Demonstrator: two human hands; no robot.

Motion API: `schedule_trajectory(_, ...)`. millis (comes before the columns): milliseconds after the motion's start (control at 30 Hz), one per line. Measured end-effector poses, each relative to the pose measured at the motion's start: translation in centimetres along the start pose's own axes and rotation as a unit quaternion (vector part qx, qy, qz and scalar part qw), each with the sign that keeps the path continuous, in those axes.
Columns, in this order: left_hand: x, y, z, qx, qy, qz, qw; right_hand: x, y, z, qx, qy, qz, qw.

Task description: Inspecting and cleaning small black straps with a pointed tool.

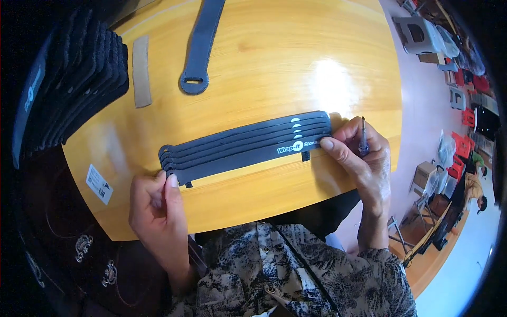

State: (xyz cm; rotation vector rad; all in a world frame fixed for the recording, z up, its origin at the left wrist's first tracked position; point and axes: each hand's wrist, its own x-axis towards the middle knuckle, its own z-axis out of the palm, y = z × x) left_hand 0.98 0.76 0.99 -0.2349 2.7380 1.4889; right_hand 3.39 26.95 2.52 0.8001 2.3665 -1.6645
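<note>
Both hands hold a fanned stack of several dark grey storage straps (248, 145) just over the near part of the wooden table. The straps overlap like steps, with white printing near their right end. My left hand (158, 206) pinches the left end, where the rounded strap tips overlap. At the right end, my right hand (364, 158) grips the stack between thumb and fingers. A slim pointed tool (363, 138) with a bluish body also sticks up among the right fingers; its exact kind is unclear. Small black tabs show below the stack's lower edge.
On the yellow table (285, 68) lie a single grey strap (198, 63) with a slotted end, a tan strip (141, 71) and a white label (99, 184). A tall pile of dark straps (79, 79) stands at the left. Stools (417, 34) and people (474, 187) are far right.
</note>
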Motion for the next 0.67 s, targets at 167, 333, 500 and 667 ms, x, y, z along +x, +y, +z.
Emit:
schedule_trajectory(167,0.07,0.35,-0.09,-0.019,-0.018,-0.024,0.999,0.00,-0.04,0.00,0.010,0.001,0.002,1.000)
schedule_trajectory(333,-0.02,-0.26,-0.28,-0.026,-0.022,-0.014,0.999,-0.03,-0.11,0.31,0.022,0.000,0.004,1.000)
schedule_trajectory(500,0.06,-0.08,-0.37,-0.034,-0.028,-0.012,0.999,0.06,-0.10,0.13,-0.019,-0.008,0.000,1.000)
schedule_trajectory(667,0.03,-0.20,-0.54,-0.040,-0.029,-0.024,0.999,-0.01,-0.55,0.25,-0.015,-0.013,0.011,1.000)
